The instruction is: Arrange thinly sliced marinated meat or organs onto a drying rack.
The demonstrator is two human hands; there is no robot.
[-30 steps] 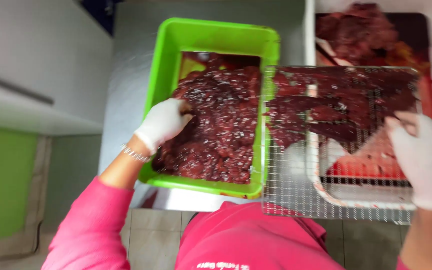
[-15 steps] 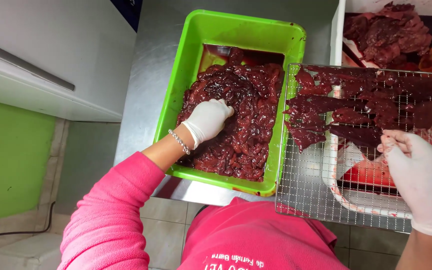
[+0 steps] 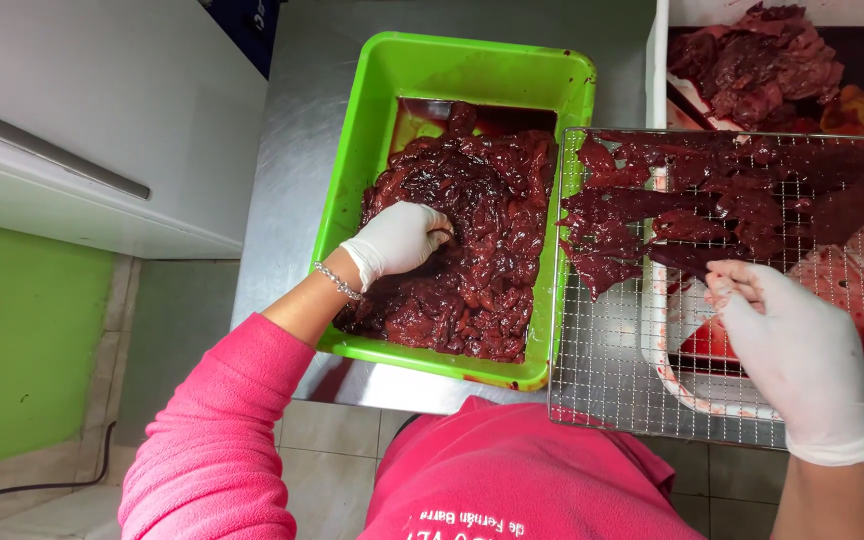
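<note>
A bright green tub (image 3: 352, 180) on a steel counter holds a heap of dark red marinated meat strips (image 3: 482, 230). My left hand (image 3: 397, 240), in a white glove, is dug into the heap with its fingers curled around meat. To the right lies a wire rack (image 3: 612, 360) with several flat meat strips (image 3: 692, 200) laid across its far half. My gloved right hand (image 3: 792, 350) rests over the rack's near right part, fingertips touching the edge of a strip.
The rack sits over a white tray (image 3: 657, 330) with red juice in it. More meat (image 3: 752, 60) lies on a dark board at the top right. A white cabinet (image 3: 102, 130) stands left of the counter (image 3: 292, 150); tiled floor lies below.
My left hand has pushed deeper into the meat heap and curled its fingers. My right hand has shifted left along the rack toward the laid strips.
</note>
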